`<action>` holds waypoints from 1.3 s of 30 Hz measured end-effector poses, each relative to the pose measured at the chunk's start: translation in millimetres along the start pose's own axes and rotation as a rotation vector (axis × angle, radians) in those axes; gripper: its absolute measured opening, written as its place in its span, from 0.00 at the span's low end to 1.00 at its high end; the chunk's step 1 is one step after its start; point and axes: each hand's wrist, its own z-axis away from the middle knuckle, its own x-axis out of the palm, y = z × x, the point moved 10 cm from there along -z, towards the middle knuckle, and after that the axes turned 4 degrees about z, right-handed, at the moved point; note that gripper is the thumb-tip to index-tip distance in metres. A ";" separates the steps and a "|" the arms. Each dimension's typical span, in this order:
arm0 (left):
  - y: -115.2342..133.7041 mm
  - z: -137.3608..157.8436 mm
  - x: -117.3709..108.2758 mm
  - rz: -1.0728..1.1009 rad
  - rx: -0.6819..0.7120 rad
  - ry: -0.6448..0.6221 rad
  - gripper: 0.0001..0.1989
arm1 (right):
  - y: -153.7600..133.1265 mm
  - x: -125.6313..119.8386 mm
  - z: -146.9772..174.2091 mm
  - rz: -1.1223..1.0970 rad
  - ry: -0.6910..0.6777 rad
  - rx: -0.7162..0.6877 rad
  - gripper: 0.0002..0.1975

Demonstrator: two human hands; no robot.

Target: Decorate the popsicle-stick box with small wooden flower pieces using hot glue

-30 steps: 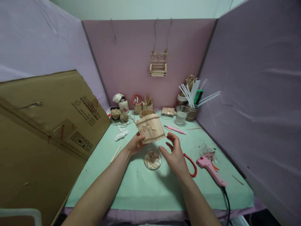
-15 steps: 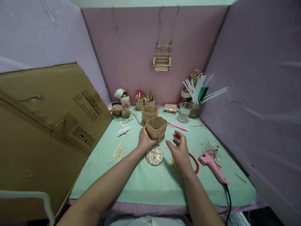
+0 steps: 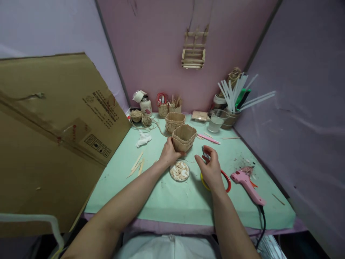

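My left hand point(image 3: 170, 154) is closed on the near left side of a small woven basket point(image 3: 184, 139) with a scalloped rim. The basket tilts slightly, its opening facing up. My right hand point(image 3: 211, 166) is to the right of it, thumb and fingers apart with nothing held between them. Under that hand is a pair of scissors point(image 3: 228, 181) with red and yellow handles; the palm hides its middle, so I cannot tell if they touch. A round dish point(image 3: 172, 174) of small pale pieces sits just below the left hand. Behind, a second woven basket point(image 3: 174, 126) stands upright.
A pink glue gun point(image 3: 249, 187) lies at right, its cord over the table's front edge. Wooden strips point(image 3: 136, 163) and a crumpled white tissue point(image 3: 143, 138) are at left. Twine balls point(image 3: 136, 116), a plastic cup point(image 3: 215, 124) and a pink pen point(image 3: 209, 139) lie farther back. A cardboard sheet point(image 3: 61, 151) stands left.
My view has tipped down, so everything sits higher in the picture. The left hand stays on the basket. My right hand keeps its spread pose by the scissors.
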 end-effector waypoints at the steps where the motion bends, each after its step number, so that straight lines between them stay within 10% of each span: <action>1: 1.4 0.4 -0.1 0.032 0.004 -0.008 0.48 | 0.4 -0.8 0.3 0.004 0.003 -0.002 0.24; 5: 12.0 4.1 -13.5 0.063 0.050 -0.022 0.52 | -5.2 -5.6 0.5 0.015 0.016 -0.016 0.22; 10: 33.0 2.5 -45.3 -0.220 0.065 -0.088 0.20 | -34.8 -15.0 0.7 -0.026 0.033 -0.102 0.14; 13: 51.6 -1.8 -86.3 -0.263 0.044 -0.084 0.07 | -54.8 -15.0 2.6 0.009 -0.011 -0.160 0.08; 19: 59.9 21.2 -175.5 -0.740 -0.079 -0.005 0.11 | -71.9 -14.7 5.0 -0.054 0.002 -0.189 0.10; 27: -8.7 69.1 -140.7 -1.059 -0.248 -0.185 0.10 | -65.9 9.4 5.8 0.020 -0.153 -0.197 0.15; 39: -18.5 57.9 -127.2 -1.197 -0.251 -0.179 0.13 | -49.4 37.9 19.3 -0.001 -0.388 -0.112 0.13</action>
